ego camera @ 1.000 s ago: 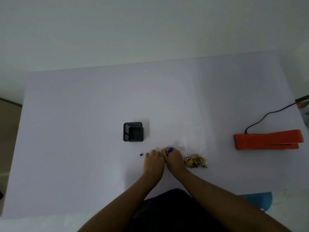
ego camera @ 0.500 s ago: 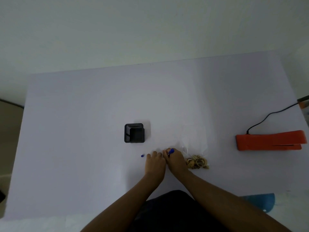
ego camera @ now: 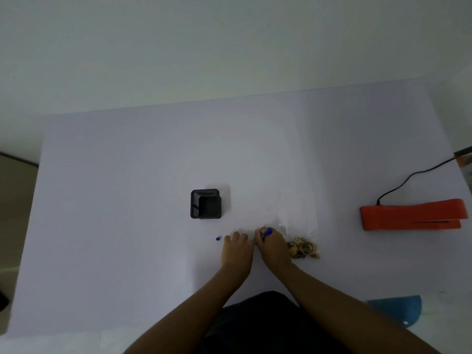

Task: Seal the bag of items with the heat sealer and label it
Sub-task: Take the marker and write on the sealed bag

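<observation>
Blue pen [ego camera: 266, 231] gripped in right hand [ego camera: 272, 247], fingers curled round it. Left hand [ego camera: 237, 249] laid flat on table [ego camera: 127, 200], fingers straight, nothing held. Bag [ego camera: 302, 236] just beside right hand.

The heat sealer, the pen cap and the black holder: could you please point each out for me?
heat sealer [ego camera: 413, 214], head view, on its orange upper arm.
pen cap [ego camera: 218, 238], head view, on the small blue piece.
black holder [ego camera: 205, 204], head view, on its inner floor.
</observation>
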A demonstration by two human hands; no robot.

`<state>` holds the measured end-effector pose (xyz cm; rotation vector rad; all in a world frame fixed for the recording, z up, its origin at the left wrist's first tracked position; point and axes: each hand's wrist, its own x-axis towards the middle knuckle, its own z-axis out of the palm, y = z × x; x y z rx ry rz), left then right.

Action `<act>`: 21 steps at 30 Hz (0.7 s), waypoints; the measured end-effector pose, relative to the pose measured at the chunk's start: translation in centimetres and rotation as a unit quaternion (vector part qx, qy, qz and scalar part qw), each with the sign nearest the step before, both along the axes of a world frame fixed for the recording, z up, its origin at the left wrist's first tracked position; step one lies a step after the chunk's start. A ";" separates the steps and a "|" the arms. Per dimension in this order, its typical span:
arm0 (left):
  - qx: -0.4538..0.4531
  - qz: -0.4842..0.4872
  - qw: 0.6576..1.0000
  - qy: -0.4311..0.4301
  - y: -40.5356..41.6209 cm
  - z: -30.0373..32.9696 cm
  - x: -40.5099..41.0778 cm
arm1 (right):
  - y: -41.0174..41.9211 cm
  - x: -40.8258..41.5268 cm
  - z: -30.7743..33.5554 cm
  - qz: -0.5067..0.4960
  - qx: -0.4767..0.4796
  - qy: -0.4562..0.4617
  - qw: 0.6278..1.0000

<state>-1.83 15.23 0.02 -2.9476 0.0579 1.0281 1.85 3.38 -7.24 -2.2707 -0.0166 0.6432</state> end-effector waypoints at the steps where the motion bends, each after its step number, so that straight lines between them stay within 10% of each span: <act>1: 0.000 0.001 1.000 -0.001 0.0 0.0 0.0 | -0.1 0.0 0.0 -0.003 -0.004 -0.006 1.000; 21: -0.019 0.009 1.000 -0.018 0.4 -0.5 -0.5 | 1.3 -0.6 0.0 0.081 0.042 -0.061 0.994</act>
